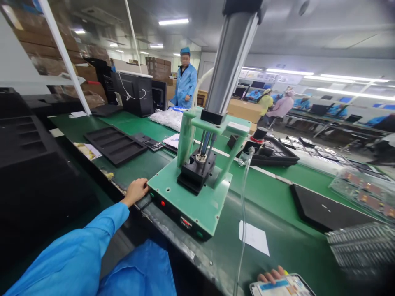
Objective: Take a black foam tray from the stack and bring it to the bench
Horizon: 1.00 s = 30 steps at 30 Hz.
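Observation:
A green bench-top pneumatic press [166, 181] stands in front of me, with a silver cylinder [230, 57] above a black fixture block [197, 170]. My left hand [137, 192] rests against the base's left front corner, close to a green button [152, 195]. Its fingers are bent and partly hidden, so I cannot tell if they grip. At the bottom edge, my right hand [272, 275] holds an opened smartphone [282, 287], its inner parts and a blue strip facing up. Only the fingers of that hand show along the phone's far edge; the phone is cut off by the frame.
A clear air hose [243, 205] hangs right of the press, over a white paper [254, 238]. Black trays [115, 144] lie left, a black slab [327, 209] right. Clear plastic trays [364, 193] sit farther right. A person in blue [187, 82] stands beyond the bench.

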{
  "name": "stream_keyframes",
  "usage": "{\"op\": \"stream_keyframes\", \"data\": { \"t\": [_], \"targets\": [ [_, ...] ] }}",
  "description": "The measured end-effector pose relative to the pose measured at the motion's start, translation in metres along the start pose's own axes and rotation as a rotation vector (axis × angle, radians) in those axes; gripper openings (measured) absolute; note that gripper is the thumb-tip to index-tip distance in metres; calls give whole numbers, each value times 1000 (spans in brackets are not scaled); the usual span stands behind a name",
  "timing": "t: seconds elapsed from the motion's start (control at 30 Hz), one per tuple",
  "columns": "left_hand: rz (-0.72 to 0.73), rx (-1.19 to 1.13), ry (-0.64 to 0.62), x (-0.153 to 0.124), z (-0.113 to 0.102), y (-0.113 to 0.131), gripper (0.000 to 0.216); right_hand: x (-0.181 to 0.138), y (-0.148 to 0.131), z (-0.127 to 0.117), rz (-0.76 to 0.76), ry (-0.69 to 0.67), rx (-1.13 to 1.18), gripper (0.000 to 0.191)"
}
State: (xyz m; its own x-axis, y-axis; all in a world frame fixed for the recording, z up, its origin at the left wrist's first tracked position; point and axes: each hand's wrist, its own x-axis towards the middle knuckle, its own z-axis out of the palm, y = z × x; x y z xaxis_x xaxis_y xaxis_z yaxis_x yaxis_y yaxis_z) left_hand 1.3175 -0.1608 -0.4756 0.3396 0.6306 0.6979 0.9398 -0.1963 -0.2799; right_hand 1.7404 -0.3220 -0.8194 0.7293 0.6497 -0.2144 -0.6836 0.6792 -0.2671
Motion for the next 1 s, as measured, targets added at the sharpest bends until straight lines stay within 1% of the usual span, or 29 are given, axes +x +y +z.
{"op": "stream_keyframes", "data": {
  "t": [0.03, 0.07, 0.17, 0.3, 0.4, 0.47, 0.53, 0.6, 0.7, 0.77, 0.83, 0.9, 1.0],
  "targets": [
    [-7, 4, 1, 0, -1, 1, 19, -7, -1, -3, -25, -45, 0, 90],
    [-12, 7, 1, -1, -3, 2, 19, -15, -2, -5, -33, -92, 5, 90],
    [-15, 12, 0, -2, -7, 5, 19, -38, -9, -11, 6, -190, 35, 79],
    [-40, 19, 17, -2, -9, 7, 19, -55, -15, -7, -10, -266, 124, 77],
    [-58, 31, 26, -1, -8, 7, 18, -54, -12, -3, -56, -251, 166, 80],
    [-55, 48, 18, -1, -7, 6, 18, -49, -8, 0, -76, -230, 176, 86],
    [-43, 76, 2, 1, -6, 5, 20, -45, -4, 3, -78, -171, 198, 94],
    [-19, 111, -16, 2, -5, 3, 22, -44, 0, 4, -78, -75, 233, 102],
    [29, 153, -40, 7, -2, -3, 28, -44, 4, 5, -126, -78, 245, 108],
    [62, 151, -51, 10, 2, -8, 34, -43, 7, 4, -167, -78, 253, 107],
    [102, 93, -39, 13, 6, -14, 38, -42, 10, 4, -206, -87, 278, 105],
    [147, -13, -14, 14, 8, -18, 39, -42, 13, 4, -247, -74, 313, 103],
    [194, -219, 27, 12, 10, -22, 36, -44, 14, 11, -266, -1, 354, 98]
  ]
}}
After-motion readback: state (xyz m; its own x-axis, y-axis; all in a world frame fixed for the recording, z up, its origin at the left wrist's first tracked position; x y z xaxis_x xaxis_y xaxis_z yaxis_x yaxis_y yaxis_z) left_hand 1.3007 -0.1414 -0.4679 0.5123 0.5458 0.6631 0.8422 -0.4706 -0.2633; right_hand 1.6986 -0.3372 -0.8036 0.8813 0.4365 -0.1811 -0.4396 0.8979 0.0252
